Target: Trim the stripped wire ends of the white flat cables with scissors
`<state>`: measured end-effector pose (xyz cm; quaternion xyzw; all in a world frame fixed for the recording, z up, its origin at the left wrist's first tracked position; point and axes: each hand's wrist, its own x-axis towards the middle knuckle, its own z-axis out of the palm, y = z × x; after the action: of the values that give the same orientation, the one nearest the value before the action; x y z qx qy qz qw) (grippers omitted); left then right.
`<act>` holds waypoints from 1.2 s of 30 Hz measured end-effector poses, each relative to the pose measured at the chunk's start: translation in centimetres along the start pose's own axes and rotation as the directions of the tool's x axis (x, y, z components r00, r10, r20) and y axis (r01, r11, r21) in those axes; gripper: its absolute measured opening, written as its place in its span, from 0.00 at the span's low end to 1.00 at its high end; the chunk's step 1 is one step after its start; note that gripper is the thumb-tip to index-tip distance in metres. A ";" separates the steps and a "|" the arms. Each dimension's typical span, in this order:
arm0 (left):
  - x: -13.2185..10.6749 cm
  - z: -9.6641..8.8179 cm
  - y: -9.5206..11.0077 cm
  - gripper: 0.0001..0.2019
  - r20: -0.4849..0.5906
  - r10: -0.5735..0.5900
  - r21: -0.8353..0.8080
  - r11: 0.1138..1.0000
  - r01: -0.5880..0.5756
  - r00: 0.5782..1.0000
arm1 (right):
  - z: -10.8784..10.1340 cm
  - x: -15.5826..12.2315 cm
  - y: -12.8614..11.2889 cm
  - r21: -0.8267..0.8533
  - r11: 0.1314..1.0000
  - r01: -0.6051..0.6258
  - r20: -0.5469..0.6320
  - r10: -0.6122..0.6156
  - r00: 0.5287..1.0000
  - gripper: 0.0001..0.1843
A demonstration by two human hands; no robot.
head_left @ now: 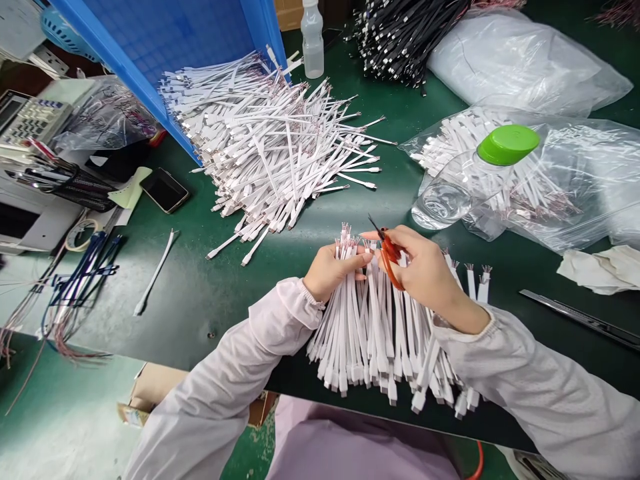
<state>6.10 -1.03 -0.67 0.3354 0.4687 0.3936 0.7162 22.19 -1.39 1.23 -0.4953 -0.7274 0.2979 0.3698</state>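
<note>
My left hand (334, 269) is closed around the upper ends of several short white cables (350, 327), whose stripped pinkish wires stick up past its fingers. My right hand (425, 270) grips small scissors with orange handles (389, 260), their dark pointed blades tilted up and to the left. Its fingers also come close to the cable ends beside my left hand; whether they pinch one I cannot tell. Below both hands the cables fan out toward the table's front edge, connectors nearest me. A few more bare wire ends show to the right of my right wrist.
A large heap of white cables (280, 140) spills from a blue crate (175, 33). At right lie a clear bottle with a green cap (507, 145), bagged cables (530, 180) and a utility knife (575, 317). A phone (165, 190) and a single cable (156, 273) lie left.
</note>
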 end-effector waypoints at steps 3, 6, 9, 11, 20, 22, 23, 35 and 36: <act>0.0 0.0 0.0 0.16 -0.008 0.015 0.021 1.000 -0.015 1.000 | -0.1 0.1 -0.1 -0.066 0.996 0.055 -0.074 -0.060 0.995 0.09; -0.1 0.1 0.1 0.15 -0.023 0.015 0.044 0.999 -0.014 1.000 | -0.1 0.2 0.0 -0.080 0.994 0.068 -0.118 -0.078 0.990 0.09; -0.1 0.3 0.2 0.14 -0.024 0.026 0.062 0.998 -0.025 0.999 | 0.0 0.2 0.0 -0.077 0.992 0.105 -0.089 -0.112 0.990 0.07; -0.1 0.4 0.3 0.14 -0.028 0.034 0.065 0.997 -0.032 0.999 | 0.1 0.2 0.0 -0.086 0.989 0.123 -0.075 -0.130 0.989 0.05; -0.3 0.6 0.1 0.13 -0.009 0.034 0.048 0.998 -0.034 0.999 | 0.1 0.2 0.8 0.141 0.963 -0.231 0.027 0.229 0.973 0.12; -0.3 0.7 0.0 0.13 0.016 0.035 0.027 0.999 -0.036 0.999 | 0.2 0.2 0.9 0.217 0.931 -0.293 0.103 0.276 0.956 0.15; -0.4 0.8 0.0 0.13 0.037 0.027 0.010 1.000 -0.028 0.999 | 0.2 0.3 0.9 0.240 0.921 -0.306 0.119 0.285 0.951 0.15; -0.6 0.1 0.6 0.19 0.003 0.072 -0.012 0.997 -0.072 0.997 | -4.3 1.5 1.0 -0.344 0.939 -0.023 0.348 0.150 0.925 0.16; -0.6 0.1 0.7 0.19 -0.004 0.076 -0.002 0.997 -0.076 0.997 | -4.8 1.5 1.0 -0.390 0.921 0.004 0.381 0.157 0.911 0.17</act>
<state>5.83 -1.26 0.16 0.3514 0.4566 0.4218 0.7001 26.33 0.67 3.36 -0.5139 -0.8116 0.2610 0.0954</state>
